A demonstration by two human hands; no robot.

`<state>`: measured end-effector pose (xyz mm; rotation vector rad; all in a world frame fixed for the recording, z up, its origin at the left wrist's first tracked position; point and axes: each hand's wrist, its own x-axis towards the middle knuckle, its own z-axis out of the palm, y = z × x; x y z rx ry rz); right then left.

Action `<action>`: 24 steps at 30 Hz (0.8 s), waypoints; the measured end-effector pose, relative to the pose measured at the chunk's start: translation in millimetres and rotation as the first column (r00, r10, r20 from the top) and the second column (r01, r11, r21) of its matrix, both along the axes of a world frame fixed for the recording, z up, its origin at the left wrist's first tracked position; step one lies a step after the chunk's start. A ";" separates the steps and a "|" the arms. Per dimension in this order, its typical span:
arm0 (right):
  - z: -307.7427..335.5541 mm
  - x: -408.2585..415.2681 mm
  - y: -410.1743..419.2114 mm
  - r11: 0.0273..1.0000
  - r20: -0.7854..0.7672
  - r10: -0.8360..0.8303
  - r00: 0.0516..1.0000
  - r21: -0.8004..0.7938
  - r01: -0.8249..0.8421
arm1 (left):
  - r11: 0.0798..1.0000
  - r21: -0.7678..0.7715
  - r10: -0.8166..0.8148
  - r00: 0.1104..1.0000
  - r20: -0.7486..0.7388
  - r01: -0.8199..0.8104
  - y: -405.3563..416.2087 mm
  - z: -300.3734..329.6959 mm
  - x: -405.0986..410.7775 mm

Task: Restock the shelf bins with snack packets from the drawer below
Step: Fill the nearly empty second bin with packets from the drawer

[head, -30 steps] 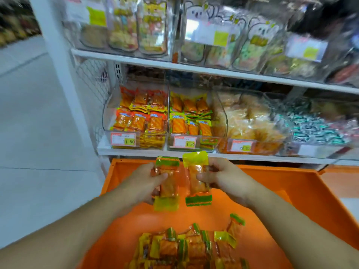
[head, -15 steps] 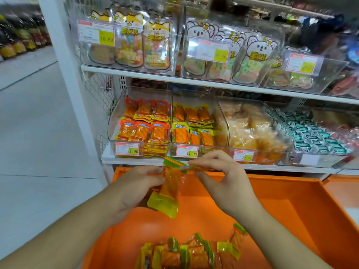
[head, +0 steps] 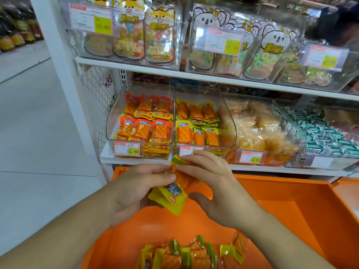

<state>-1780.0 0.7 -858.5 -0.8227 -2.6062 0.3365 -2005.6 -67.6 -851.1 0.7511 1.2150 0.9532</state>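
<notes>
Hands met over the open orange drawer, just in front of the lower shelf. The left hand came in from eight o'clock and the right hand from four o'clock, and between them they held a small stack of snack packets, yellow at the near end, orange in the middle, green at the far end. The left thumb lay flat across the orange middle of the stack while the left fingers were curled beneath it, clamped on the packets. The right fingers were bent over the green far end, pinching it from above, and the right thumb reached in under the stack at five o'clock from it.

At twelve o'clock from the hands stood a clear shelf bin partly filled with matching yellow-edged packets, its price label partly hidden by the right hand. At eleven o'clock, touching its side, a second clear bin held orange-and-red packets and carried a label reading 11.90. At one o'clock a third bin held pale golden snacks, with a 29.90 label, and at two o'clock lay a heap of green-and-white wrapped sweets.

At six o'clock from the hands, on the drawer floor at the near edge of view, lay a loose cluster of more packets of the same yellow, orange and green kind. The upper shelf carried clear bins of pouches printed with cartoon animals.
</notes>
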 end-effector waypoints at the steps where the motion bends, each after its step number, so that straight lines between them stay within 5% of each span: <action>1: 0.1 -0.6 -0.5 1.000 -0.028 0.001 1.000 0.006 -0.001 | 1.000 0.011 -0.011 0.999 0.031 0.011 -0.9 2.2 1.1; 7: 8.7 -0.7 -7.5 0.948 -0.242 -0.147 0.959 -0.311 0.067 | 0.998 -0.035 -0.031 0.965 0.261 0.042 -1.2 14.2 -4.2; 11: 11.3 0.1 -9.4 0.796 -0.339 -0.319 0.885 -0.603 0.055 | 0.989 0.137 0.094 0.958 -0.272 -0.058 -4.4 5.9 -2.2; 14: 12.3 -0.7 -13.9 0.667 -0.371 -0.344 0.863 -0.743 -0.054 | 0.968 0.251 0.076 0.947 -0.313 0.006 -9.8 6.2 5.9; 21: 12.3 -2.3 -14.4 0.624 -0.366 -0.523 0.770 -0.780 0.053 | 0.958 0.233 0.235 0.920 -0.314 -0.165 -4.9 1.3 11.3; 24: 9.6 -2.5 -8.8 0.714 -0.352 -0.558 0.752 -0.665 0.219 | 0.964 0.206 0.233 0.905 -0.356 -0.167 -3.4 1.3 11.0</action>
